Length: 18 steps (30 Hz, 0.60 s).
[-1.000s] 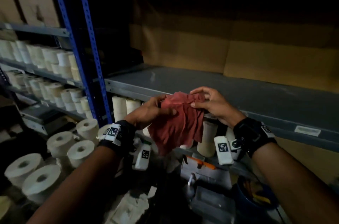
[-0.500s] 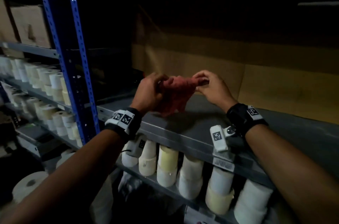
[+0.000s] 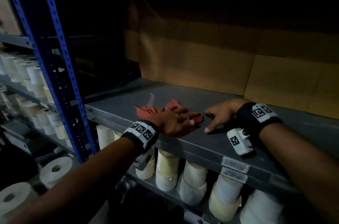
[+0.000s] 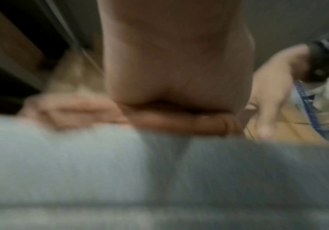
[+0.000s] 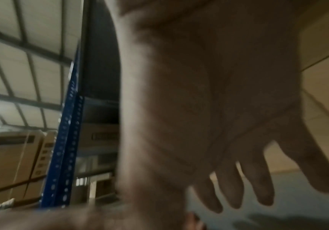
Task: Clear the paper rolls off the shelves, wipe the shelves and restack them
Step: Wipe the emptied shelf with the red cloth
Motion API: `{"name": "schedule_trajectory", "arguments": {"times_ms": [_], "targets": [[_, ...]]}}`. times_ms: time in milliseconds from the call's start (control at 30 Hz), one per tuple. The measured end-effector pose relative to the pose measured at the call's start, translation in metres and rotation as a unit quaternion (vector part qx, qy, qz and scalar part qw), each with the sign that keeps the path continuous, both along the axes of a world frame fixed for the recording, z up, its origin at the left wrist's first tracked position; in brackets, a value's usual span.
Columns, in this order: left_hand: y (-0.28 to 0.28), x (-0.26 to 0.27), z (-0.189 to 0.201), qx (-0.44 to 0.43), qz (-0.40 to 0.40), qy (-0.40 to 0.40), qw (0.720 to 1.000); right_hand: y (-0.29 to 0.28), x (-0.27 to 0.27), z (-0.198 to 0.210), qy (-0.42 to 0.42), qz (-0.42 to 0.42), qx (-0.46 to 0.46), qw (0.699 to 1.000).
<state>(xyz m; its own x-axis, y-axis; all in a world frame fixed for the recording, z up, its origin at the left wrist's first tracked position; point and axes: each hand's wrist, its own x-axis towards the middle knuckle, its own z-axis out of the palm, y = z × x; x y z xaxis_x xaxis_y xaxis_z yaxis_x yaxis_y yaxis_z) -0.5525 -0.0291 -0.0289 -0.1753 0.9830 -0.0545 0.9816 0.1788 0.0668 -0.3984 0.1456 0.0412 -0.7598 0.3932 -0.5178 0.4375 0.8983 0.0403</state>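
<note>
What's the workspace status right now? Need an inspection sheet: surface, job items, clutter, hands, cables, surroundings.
Surface: grey shelf, cleared of rolls; labels on its front edge.
Job's things: red cloth flat on the shelf; paper rolls upright on the shelf below, more on the shelves at left.
Clutter: nothing seen on the shelf besides the cloth.
Hands: left hand presses flat on the cloth; right hand open, fingers spread, beside the cloth, holding nothing.
Cables: nothing seen.
Surroundings: blue upright at left; cardboard behind the shelf; dim lighting.
</note>
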Motion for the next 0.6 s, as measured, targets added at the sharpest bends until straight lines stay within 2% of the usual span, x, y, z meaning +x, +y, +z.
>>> {"name": "schedule_trajectory", "arguments": {"times_ms": [100,267,333,367,433,467,500,567,600], "targets": [[0.007,-0.005,-0.015,-0.031,0.052,-0.003,0.998,-0.003,-0.012,-0.009,-0.030,-0.016,-0.060,0.998],[-0.023,-0.083,-0.024,0.020,0.061,0.021,0.998,-0.015,-0.034,-0.029,-0.031,0.018,-0.016,0.999],[-0.052,-0.125,-0.020,0.063,0.111,0.012,0.992,-0.017,-0.042,-0.034,-0.037,0.032,-0.006,0.999],[-0.064,-0.143,-0.016,0.064,0.139,0.036,0.988,-0.019,-0.046,-0.035,-0.042,0.033,-0.002,0.999],[-0.077,-0.163,-0.012,0.047,0.237,0.024,0.970,-0.023,-0.052,-0.036,-0.050,0.038,0.007,0.998],[-0.074,-0.159,-0.011,0.050,0.281,-0.005,0.958,-0.023,-0.055,-0.037,-0.054,0.040,0.010,0.998],[-0.072,-0.150,-0.009,0.043,0.286,-0.037,0.957,-0.023,-0.058,-0.038,-0.057,0.041,0.008,0.998],[-0.060,-0.115,-0.009,0.064,0.218,-0.146,0.963,-0.024,-0.063,-0.039,-0.062,0.048,0.008,0.997],[-0.049,-0.099,-0.012,0.075,0.174,-0.156,0.969,-0.023,-0.065,-0.040,-0.064,0.053,0.011,0.996]]}}
